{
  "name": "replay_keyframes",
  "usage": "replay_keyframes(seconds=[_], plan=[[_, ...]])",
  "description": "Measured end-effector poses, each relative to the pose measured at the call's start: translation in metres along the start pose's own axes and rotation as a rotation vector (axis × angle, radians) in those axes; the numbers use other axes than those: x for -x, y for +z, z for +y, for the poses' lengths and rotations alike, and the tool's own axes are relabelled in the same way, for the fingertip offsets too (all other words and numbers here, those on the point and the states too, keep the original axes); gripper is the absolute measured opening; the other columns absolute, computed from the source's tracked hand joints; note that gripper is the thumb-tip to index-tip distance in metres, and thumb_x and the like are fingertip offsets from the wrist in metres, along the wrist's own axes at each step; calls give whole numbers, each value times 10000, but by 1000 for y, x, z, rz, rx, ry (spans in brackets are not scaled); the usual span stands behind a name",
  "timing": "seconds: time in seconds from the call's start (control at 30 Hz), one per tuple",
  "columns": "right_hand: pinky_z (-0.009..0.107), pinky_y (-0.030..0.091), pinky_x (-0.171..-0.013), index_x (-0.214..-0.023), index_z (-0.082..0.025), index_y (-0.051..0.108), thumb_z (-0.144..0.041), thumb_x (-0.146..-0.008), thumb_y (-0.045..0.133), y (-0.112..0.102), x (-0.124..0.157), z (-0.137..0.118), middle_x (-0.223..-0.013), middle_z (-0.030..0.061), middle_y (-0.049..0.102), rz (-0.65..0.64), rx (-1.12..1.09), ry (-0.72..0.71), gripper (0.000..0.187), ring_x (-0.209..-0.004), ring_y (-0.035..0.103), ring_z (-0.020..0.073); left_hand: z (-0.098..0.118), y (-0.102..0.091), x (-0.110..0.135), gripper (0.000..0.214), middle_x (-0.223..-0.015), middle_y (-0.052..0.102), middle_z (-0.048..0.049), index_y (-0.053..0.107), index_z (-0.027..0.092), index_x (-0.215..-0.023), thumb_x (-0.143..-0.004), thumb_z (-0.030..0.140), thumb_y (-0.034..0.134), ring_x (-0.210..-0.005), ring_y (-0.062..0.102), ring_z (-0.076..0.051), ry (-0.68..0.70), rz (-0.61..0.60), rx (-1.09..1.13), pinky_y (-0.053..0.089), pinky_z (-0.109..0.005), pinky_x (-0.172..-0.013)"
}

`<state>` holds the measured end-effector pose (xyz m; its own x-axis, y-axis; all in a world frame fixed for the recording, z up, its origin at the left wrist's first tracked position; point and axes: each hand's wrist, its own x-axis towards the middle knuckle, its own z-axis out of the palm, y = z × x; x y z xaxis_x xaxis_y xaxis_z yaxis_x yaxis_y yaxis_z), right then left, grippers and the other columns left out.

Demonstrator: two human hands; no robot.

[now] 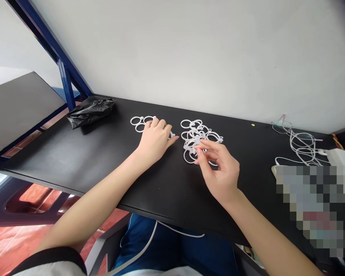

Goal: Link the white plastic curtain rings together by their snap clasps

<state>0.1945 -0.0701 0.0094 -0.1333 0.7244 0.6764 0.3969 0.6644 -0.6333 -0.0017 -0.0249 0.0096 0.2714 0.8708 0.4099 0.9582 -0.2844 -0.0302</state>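
Note:
Two groups of white rings with small knobs or eyelets, resembling curtain rings, lie on the black table. My left hand (156,140) rests palm down over the smaller group of rings (136,121), fingers laid over them and thumb stretched to the right. Some of those rings are hidden beneath it. At the near side of the larger, tangled pile of rings (194,132), my right hand (218,165) has thumb and forefinger brought together in a pinch on a white ring. The fingertips overlap the pile, so the exact grip is partly hidden.
A crumpled black plastic bag (92,112) lies at the table's back left. On the right are glasses (282,126), a tangled white cable (303,147), a white box (342,159) and a blurred-out object (313,203). A pale wall (189,57) rises behind the table (103,157).

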Motion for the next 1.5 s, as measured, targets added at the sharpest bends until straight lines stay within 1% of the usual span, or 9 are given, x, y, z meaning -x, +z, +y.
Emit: replay_keyframes(seconds=[0.17,0.33,0.57,0.7,0.97,1.13,1.23,1.33,1.5], plan=[[240,474,-492,-903,-199,674,-171,-818,701,0,0,3,-725,-20,707,-212,218,53,94,-412,453,66,-2,3,2,286,-1017,679,-139,668,107,-1061,-937,345,569,-1009,594,-322,-16,-205,-39,413,-438,-923],[276,485,-597,-886,-206,680,-151,-774,724,0,2,5,-788,-15,728,-407,354,189,132,-478,513,95,-1,-1,1,302,-1030,678,-145,669,99,-1039,-951,355,535,-1050,594,-340,-37,-259,-69,408,-457,-962],[245,400,-533,-823,-221,653,-82,-808,612,0,0,4,-801,-30,713,-543,410,272,145,-499,519,95,-2,-4,1,254,-1063,663,-142,653,108,-1093,-950,250,498,-1013,606,-318,-40,-255,-89,421,-437,-933],[236,414,-523,-794,-206,652,-75,-809,567,2,2,5,-707,-21,677,-475,344,220,157,-495,518,94,-3,-3,2,250,-1034,676,-147,660,110,-1058,-945,251,488,-990,610,-323,-34,-228,-94,429,-445,-909],[225,523,-482,-895,-214,689,-157,-877,607,3,-1,-2,-782,17,712,-65,117,79,101,-610,652,128,-4,-3,1,182,-995,693,-146,658,127,-1005,-893,220,548,-968,619,-318,-20,-184,-28,443,-459,-905],[260,584,-525,-962,-231,690,-169,-869,649,1,-1,-4,-860,24,735,77,37,48,119,-674,689,150,4,-15,-3,245,-925,691,-74,644,157,-977,-975,300,445,-869,622,-213,-12,-110,495,467,-363,-836],[269,597,-533,-985,-244,691,-116,-852,655,0,-2,-3,-887,25,743,80,7,-64,188,-716,702,162,11,-23,-3,439,-812,676,-33,634,161,-853,-1019,434,332,-763,617,-160,-44,-254,932,479,-298,-748],[275,606,-577,-932,-236,705,-57,-847,634,0,-3,-3,-880,33,748,24,33,-166,211,-764,715,169,17,-27,-3,520,-821,685,-35,634,151,-870,-1011,525,301,-794,636,-156,-72,-427,1261,505,-299,-792],[317,627,-682,-847,-233,707,-56,-858,626,2,-6,-5,-836,31,754,-41,46,-205,194,-784,732,179,21,-30,-2,526,-864,687,-45,631,143,-889,-996,561,329,-822,643,-159,-66,-539,1496,527,-317,-837]])
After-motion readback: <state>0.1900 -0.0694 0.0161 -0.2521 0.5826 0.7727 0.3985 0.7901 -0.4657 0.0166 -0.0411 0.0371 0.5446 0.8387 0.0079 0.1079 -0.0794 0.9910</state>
